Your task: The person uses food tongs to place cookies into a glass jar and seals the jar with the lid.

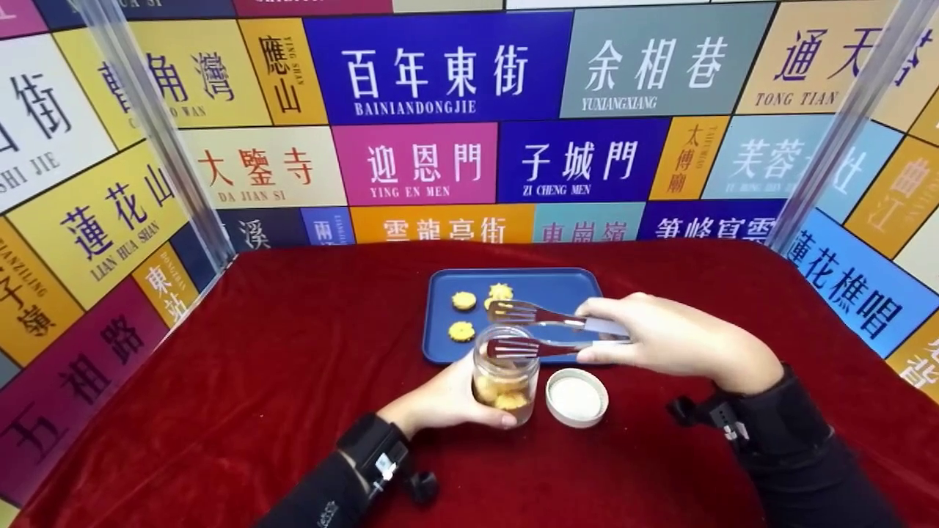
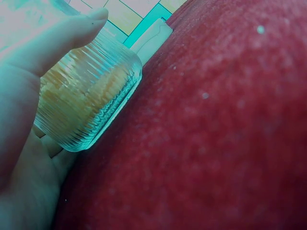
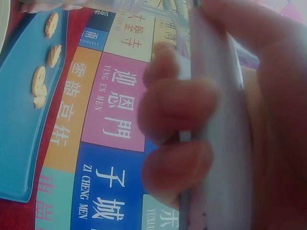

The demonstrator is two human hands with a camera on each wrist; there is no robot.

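Observation:
My left hand (image 1: 451,400) grips a clear glass jar (image 1: 527,392) with several yellow cookies (image 1: 508,400) inside. Ribbed glass shows on the jar (image 2: 103,81) in the left wrist view, the thumb lying across it. My right hand (image 1: 660,334) holds a pair of tongs (image 1: 550,317) with fork-like tips. Those tips are spread apart, one over the tray, the other across the jar's mouth; I cannot tell whether it touches the glass. In the right wrist view, fingers curl round the pale tongs handle (image 3: 220,143). A round white lid (image 1: 577,398) lies right of the jar.
Behind the jar is a blue tray (image 1: 561,284) bearing several flower-shaped cookies (image 1: 462,331), partly covered by the tongs. Red cloth (image 1: 308,352) covers the table. Clear upright posts (image 1: 158,117) stand at the back corners, before a wall of coloured street-name signs (image 1: 440,66).

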